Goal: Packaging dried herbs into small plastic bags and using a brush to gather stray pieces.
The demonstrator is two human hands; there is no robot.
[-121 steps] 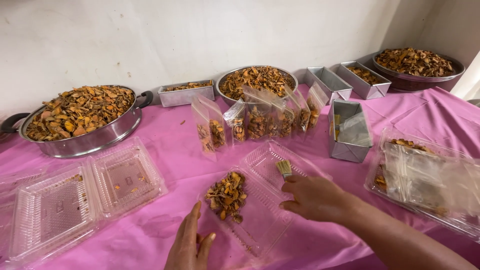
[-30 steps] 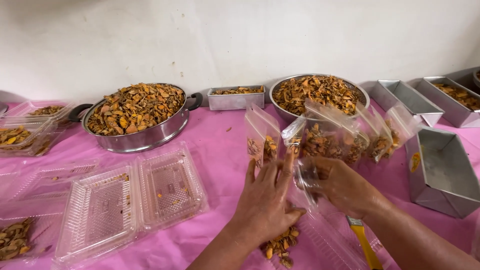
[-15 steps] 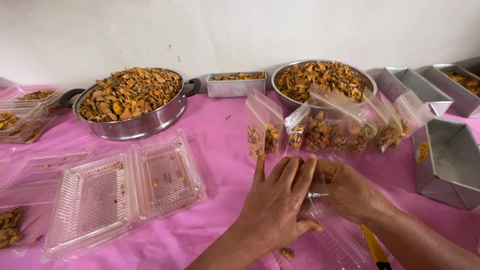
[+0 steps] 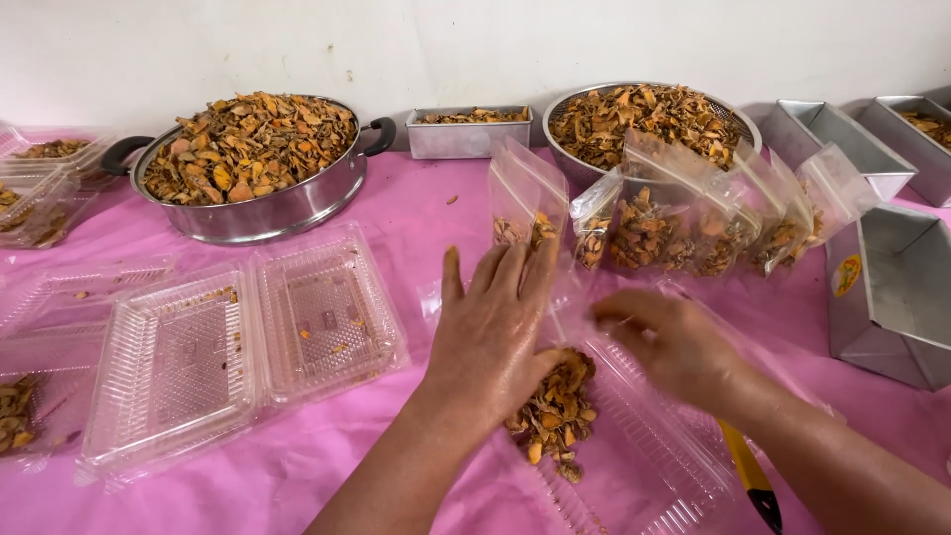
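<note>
The heap of dried orange-brown chips (image 4: pixel 553 411) lies in the open clear clamshell box (image 4: pixel 644 456) on the pink tablecloth (image 4: pixel 436 213), directly under the heel and palm edge of the left hand (image 4: pixel 490 332). Compared with 0.5 s ago, the heap shows far more: then only a few chips peeked out below the wrist, now most of the pile is in sight beside the palm, and the view has shifted so the box sits nearer the middle. The left hand stays flat, fingers spread and pointing away, touching the chips but closed on nothing. The right hand (image 4: pixel 674 342) has its fingers curled loosely together over the box's far half, just right of the heap; whether it pinches the plastic I cannot tell. A yellow-handled tool (image 4: pixel 748 476) lies under the right forearm. Behind the hands stands a row of clear pouches (image 4: pixel 684 223) partly filled with chips. To the left lies an empty open clamshell (image 4: pixel 238 342). Farther back sit a large steel pan (image 4: pixel 253 163) heaped with chips, a small rectangular tin (image 4: pixel 468 131) and a round steel bowl (image 4: pixel 649 119).
</note>
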